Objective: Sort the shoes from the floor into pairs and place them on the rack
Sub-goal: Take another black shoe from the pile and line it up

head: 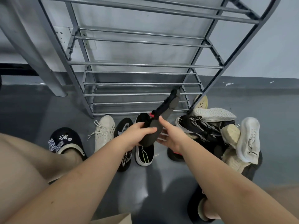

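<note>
A black shoe with a grey sole and a red tab (pixel 166 111) is held up in front of the grey metal rack (pixel 137 94), sole facing me, toe pointing at the lower shelves. My left hand (pixel 137 134) grips its heel end. My right hand (pixel 171 136) touches the same shoe from the right with the thumb on the sole and the fingers spread. On the floor in a row lie a beige lace-up sneaker (pixel 104 132), a black knit shoe with white lettering (pixel 124 146) and a black shoe with green lines (pixel 144 152). The rack's shelves hold no shoes.
A heap of shoes lies at the right: a black-and-white sneaker (pixel 199 128), white soles (pixel 213 114), a white sneaker (pixel 249 139) and beige ones (pixel 231 133). My feet wear black slippers (pixel 68 139). A brown paper edge (pixel 116 219) shows at the bottom.
</note>
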A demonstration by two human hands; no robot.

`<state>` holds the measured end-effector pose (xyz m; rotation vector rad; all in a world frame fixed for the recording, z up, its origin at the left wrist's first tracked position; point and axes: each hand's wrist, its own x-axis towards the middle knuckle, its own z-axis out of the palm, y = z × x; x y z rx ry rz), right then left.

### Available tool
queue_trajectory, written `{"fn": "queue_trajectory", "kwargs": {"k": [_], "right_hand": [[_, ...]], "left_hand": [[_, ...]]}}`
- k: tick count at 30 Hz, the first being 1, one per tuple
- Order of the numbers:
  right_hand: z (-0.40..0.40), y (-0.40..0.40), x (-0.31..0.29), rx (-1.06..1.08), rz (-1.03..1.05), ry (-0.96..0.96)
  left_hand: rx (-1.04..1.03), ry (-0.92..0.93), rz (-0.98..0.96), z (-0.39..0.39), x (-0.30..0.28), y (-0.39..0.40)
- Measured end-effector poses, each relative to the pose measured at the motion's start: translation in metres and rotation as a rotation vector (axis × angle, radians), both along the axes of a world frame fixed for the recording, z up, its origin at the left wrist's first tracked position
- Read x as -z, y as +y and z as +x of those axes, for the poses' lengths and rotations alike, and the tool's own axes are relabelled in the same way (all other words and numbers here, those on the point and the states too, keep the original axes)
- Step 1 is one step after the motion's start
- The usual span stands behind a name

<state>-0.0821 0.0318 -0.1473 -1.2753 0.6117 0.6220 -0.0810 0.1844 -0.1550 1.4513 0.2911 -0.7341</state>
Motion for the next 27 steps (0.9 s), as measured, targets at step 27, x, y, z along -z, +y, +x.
{"fn": "queue_trajectory", "kwargs": {"k": [27], "right_hand": [[-0.016,-0.031,0.027,-0.015,0.028,0.09]], "left_hand": [[-0.017,0.18,-0.026,-0.016,0.03,0.003]]}}
